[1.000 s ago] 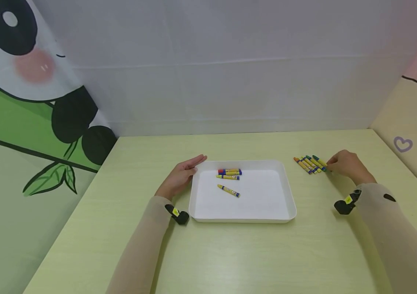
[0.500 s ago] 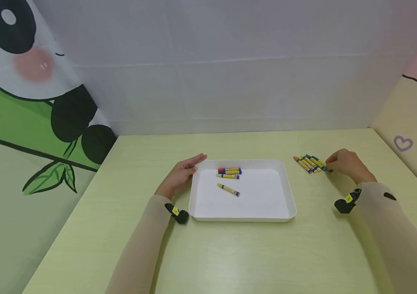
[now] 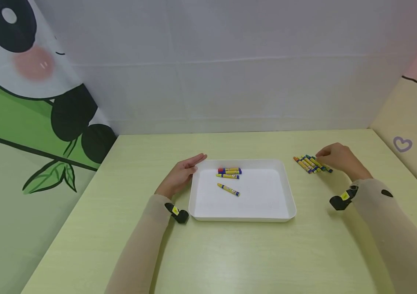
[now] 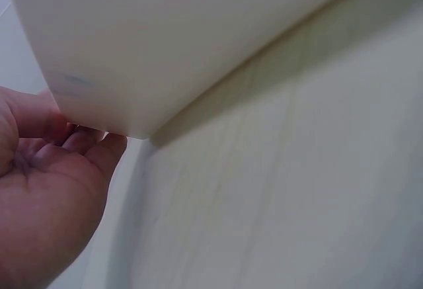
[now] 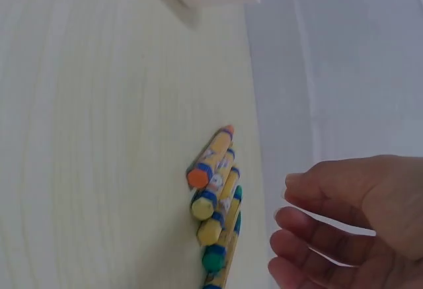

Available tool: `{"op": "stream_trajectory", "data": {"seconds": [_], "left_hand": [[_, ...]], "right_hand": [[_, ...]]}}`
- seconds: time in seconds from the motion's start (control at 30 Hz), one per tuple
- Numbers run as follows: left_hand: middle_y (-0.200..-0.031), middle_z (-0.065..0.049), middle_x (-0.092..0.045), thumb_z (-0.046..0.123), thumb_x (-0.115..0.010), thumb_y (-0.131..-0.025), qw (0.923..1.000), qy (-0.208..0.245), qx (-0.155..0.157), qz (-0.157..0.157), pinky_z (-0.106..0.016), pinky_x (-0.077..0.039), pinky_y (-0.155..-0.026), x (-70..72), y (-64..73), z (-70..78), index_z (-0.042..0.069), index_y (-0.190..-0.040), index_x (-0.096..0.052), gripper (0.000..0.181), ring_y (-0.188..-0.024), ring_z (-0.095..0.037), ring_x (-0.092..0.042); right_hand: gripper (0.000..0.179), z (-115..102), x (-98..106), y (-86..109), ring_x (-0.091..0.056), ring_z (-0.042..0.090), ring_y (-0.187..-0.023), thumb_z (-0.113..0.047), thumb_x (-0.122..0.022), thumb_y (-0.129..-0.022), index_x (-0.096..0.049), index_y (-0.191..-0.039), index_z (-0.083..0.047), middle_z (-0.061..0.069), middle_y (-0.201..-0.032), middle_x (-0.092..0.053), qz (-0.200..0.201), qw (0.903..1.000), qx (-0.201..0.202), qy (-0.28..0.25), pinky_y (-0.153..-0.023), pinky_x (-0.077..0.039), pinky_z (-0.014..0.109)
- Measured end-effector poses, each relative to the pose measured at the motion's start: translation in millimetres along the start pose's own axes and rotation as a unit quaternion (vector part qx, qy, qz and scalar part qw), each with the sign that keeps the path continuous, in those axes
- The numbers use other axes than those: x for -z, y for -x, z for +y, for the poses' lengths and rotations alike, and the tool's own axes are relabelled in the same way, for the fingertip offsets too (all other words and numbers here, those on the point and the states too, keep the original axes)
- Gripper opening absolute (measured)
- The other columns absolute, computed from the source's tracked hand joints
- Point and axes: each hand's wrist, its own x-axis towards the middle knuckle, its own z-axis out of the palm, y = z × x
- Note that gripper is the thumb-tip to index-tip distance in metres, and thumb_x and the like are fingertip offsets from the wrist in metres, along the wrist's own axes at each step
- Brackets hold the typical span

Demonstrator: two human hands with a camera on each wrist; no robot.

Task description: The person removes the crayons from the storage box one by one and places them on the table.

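In the head view a white tray (image 3: 256,196) lies on the table, holding several yellow-wrapped crayons (image 3: 228,190), one of them red-tipped. My left hand (image 3: 179,175) rests at the tray's left side with straight fingers by its far corner; in the left wrist view its fingertips touch the tray's edge. To the right of the tray, more crayons (image 3: 306,164) lie side by side in a slanted row, with orange, yellow and green ends in the right wrist view. My right hand (image 5: 344,223) hovers beside this row, thumb and fingers loosely bent and apart, nothing between them. It partly covers the rightmost crayons in the head view.
The pale wooden table (image 3: 230,261) meets a grey-white cloth backdrop (image 3: 230,90) at its far edge. Printed panels with cartoon drawings stand at the left and right. A small black camera (image 3: 342,200) is strapped at each wrist.
My right hand has moved left and away from me, off the near end of the crayon row. A dark blue crayon end now shows where it was. The left hand and tray stay put.
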Motion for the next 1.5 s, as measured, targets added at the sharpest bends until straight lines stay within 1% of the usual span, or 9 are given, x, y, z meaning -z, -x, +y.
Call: {"op": "stream_trajectory", "data": {"seconds": [0.13,0.43,0.57,0.7,0.93,1.17,1.27,1.43,1.5], "left_hand": [[-0.152,0.006,-0.039,-0.001,-0.036,-0.101,1.0000,0.001,0.001,0.001,-0.039,-0.024,-0.119,0.0,-0.8,-0.4,0.016,-0.149,-0.037,0.051,-0.147,-0.012,-0.018],[-0.153,0.005,-0.038,-0.002,-0.035,-0.102,1.0000,0.005,-0.003,-0.005,-0.039,-0.024,-0.118,-0.5,-0.5,0.4,0.015,-0.150,-0.036,0.051,-0.148,-0.013,-0.018],[-0.154,0.004,-0.038,-0.002,-0.035,-0.102,1.0000,0.006,-0.005,-0.006,-0.040,-0.025,-0.118,-0.4,-0.3,0.2,0.014,-0.150,-0.035,0.051,-0.147,-0.014,-0.019],[-0.154,0.003,-0.037,-0.002,-0.035,-0.101,0.9999,0.007,-0.005,-0.008,-0.041,-0.024,-0.118,-0.2,-0.7,0.0,0.013,-0.150,-0.034,0.051,-0.148,-0.015,-0.019],[-0.154,0.004,-0.037,-0.002,-0.035,-0.101,0.9999,0.008,-0.002,-0.006,-0.040,-0.024,-0.119,0.2,-1.2,0.1,0.013,-0.150,-0.034,0.051,-0.148,-0.015,-0.018],[-0.154,0.004,-0.037,-0.003,-0.035,-0.101,0.9999,0.013,-0.006,-0.007,-0.039,-0.024,-0.119,0.2,-1.3,0.3,0.014,-0.150,-0.035,0.051,-0.148,-0.014,-0.019],[-0.154,0.003,-0.037,-0.002,-0.034,-0.101,0.9998,0.013,-0.009,-0.009,-0.040,-0.024,-0.119,-0.1,-1.6,0.5,0.014,-0.150,-0.035,0.051,-0.148,-0.015,-0.019],[-0.155,0.003,-0.036,-0.002,-0.034,-0.102,0.9997,0.017,-0.012,-0.013,-0.039,-0.024,-0.119,-0.6,-1.3,1.5,0.014,-0.150,-0.034,0.051,-0.147,-0.015,-0.020],[-0.154,0.003,-0.036,-0.002,-0.034,-0.102,0.9996,0.020,-0.012,-0.015,-0.039,-0.025,-0.118,-0.6,-1.3,1.6,0.014,-0.150,-0.035,0.051,-0.147,-0.015,-0.020]], "right_hand": [[0.041,-17.8,1.1,-3.0,-0.055,0.046,-0.112,-0.026,-0.053,-0.096,-0.061,-0.121,0.006,0.029,-0.122,-0.059,-0.002,0.9999,0.012,-0.004,-0.092,-0.045,0.059],[0.041,-58.6,-1.2,-5.9,-0.056,0.039,-0.113,-0.031,-0.056,-0.096,-0.063,-0.122,0.000,0.023,-0.122,-0.062,-0.021,0.9985,0.038,-0.034,-0.092,-0.047,0.053],[0.037,-74.1,-6.3,-7.5,-0.060,0.034,-0.106,-0.029,-0.058,-0.095,-0.065,-0.119,-0.002,0.018,-0.115,-0.066,-0.028,0.9961,0.066,-0.051,-0.090,-0.049,0.048],[0.032,-88.3,-14.5,-10.4,-0.062,0.031,-0.098,-0.027,-0.060,-0.094,-0.067,-0.114,-0.003,0.016,-0.110,-0.068,-0.044,0.9934,0.089,-0.058,-0.085,-0.051,0.043],[0.023,-114.3,-31.7,-17.1,-0.062,0.028,-0.091,-0.022,-0.063,-0.092,-0.069,-0.107,-0.006,0.016,-0.103,-0.069,-0.087,0.9894,0.103,-0.054,-0.083,-0.052,0.042],[0.017,-137.4,-52.3,-24.6,-0.060,0.032,-0.084,-0.019,-0.066,-0.090,-0.071,-0.101,-0.006,0.015,-0.092,-0.069,-0.144,0.9782,0.142,-0.048,-0.078,-0.052,0.043],[0.016,-146.9,-61.2,-27.0,-0.060,0.028,-0.080,-0.018,-0.068,-0.090,-0.071,-0.100,-0.008,0.014,-0.091,-0.069,-0.163,0.9744,0.149,-0.042,-0.077,-0.053,0.043],[0.014,-159.9,-76.3,-32.6,-0.060,0.020,-0.075,-0.018,-0.069,-0.089,-0.070,-0.099,-0.009,0.009,-0.088,-0.069,-0.192,0.9696,0.147,-0.038,-0.074,-0.054,0.036],[0.013,-163.9,-81.7,-33.7,-0.060,0.020,-0.075,-0.019,-0.069,-0.088,-0.070,-0.098,-0.010,0.005,-0.085,-0.067,-0.199,0.9676,0.152,-0.030,-0.071,-0.053,0.032]]}}
